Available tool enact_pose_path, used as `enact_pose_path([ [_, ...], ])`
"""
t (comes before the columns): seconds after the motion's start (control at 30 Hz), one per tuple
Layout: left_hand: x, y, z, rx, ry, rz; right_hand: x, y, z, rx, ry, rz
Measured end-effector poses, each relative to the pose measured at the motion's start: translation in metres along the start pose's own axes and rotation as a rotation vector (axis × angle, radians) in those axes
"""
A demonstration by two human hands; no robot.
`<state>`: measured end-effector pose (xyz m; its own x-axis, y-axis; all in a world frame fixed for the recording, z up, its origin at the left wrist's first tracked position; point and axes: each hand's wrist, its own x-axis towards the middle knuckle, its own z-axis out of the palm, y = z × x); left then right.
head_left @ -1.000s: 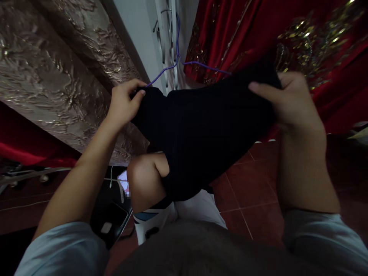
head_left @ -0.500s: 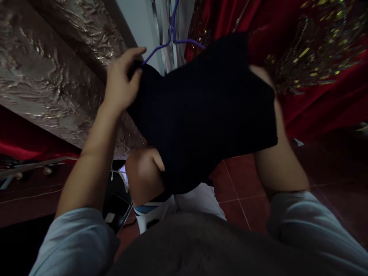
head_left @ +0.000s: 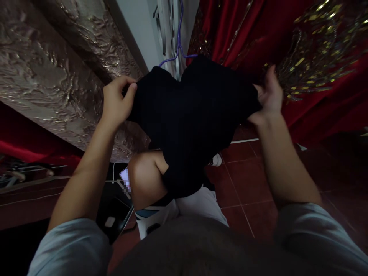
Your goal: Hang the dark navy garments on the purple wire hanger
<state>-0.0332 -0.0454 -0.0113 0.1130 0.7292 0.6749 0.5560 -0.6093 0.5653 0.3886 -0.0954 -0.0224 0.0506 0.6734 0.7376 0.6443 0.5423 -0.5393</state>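
Observation:
A dark, nearly black short-sleeved shirt [head_left: 184, 119] hangs on a purple wire hanger [head_left: 178, 50], its lower part draped over my lap. At the shirt's left sleeve, my left hand [head_left: 119, 97] is closed, pinching the cloth between thumb and fingers. My right hand [head_left: 270, 97] is at the end of the other sleeve, slightly blurred. Its thumb points up, away from the cloth, and its fingers are partly hidden by the sleeve edge. The hanger's arms mostly disappear inside the shirt.
Shiny textured beige fabric [head_left: 57, 76] hangs at left, and red satin with gold sequins [head_left: 304, 73] at right. A pale metal stand [head_left: 166, 30] is behind the hanger. Low at left, a phone [head_left: 125, 178] and a dark tray [head_left: 117, 209] lie beside my knee, above red floor tiles [head_left: 238, 188].
My right hand went behind the shirt's right side and now shows at the sleeve end, thumb raised. The right sleeve has come down and spread outward. My left hand stays at the left sleeve.

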Motion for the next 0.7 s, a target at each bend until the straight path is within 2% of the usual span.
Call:
enact_pose_path([
  [0.07, 0.000, 0.000, 0.004, 0.011, 0.010, 0.040, 0.008, -0.006, -0.011, 0.301, -0.180, 0.259],
  [0.1, 0.001, 0.002, 0.006, 0.024, 0.012, 0.068, 0.010, -0.012, -0.015, 0.461, -0.214, 0.358],
  [0.13, 0.001, 0.006, 0.007, 0.041, 0.013, 0.101, 0.012, -0.020, -0.018, 0.587, -0.190, 0.402],
  [0.2, 0.002, 0.015, 0.008, 0.069, 0.031, 0.186, 0.013, -0.036, -0.020, 0.760, -0.100, 0.357],
  [0.27, 0.001, 0.026, 0.006, 0.057, 0.094, 0.283, 0.009, -0.053, -0.019, 0.840, 0.008, 0.287],
  [0.33, -0.004, 0.038, 0.004, 0.010, 0.175, 0.375, 0.001, -0.071, -0.014, 0.851, 0.112, 0.255],
  [0.4, -0.011, 0.052, 0.005, -0.044, 0.185, 0.425, -0.012, -0.090, -0.007, 0.812, 0.195, 0.227],
  [0.57, -0.027, 0.097, 0.013, -0.204, -0.005, 0.380, -0.058, -0.132, 0.012, 0.532, 0.349, 0.069],
  [0.63, -0.032, 0.114, 0.015, -0.356, -0.063, 0.331, -0.074, -0.140, 0.017, 0.449, 0.259, -0.029],
  [0.7, -0.037, 0.127, 0.015, -0.573, -0.108, 0.236, -0.085, -0.144, 0.020, 0.385, 0.027, -0.158],
])
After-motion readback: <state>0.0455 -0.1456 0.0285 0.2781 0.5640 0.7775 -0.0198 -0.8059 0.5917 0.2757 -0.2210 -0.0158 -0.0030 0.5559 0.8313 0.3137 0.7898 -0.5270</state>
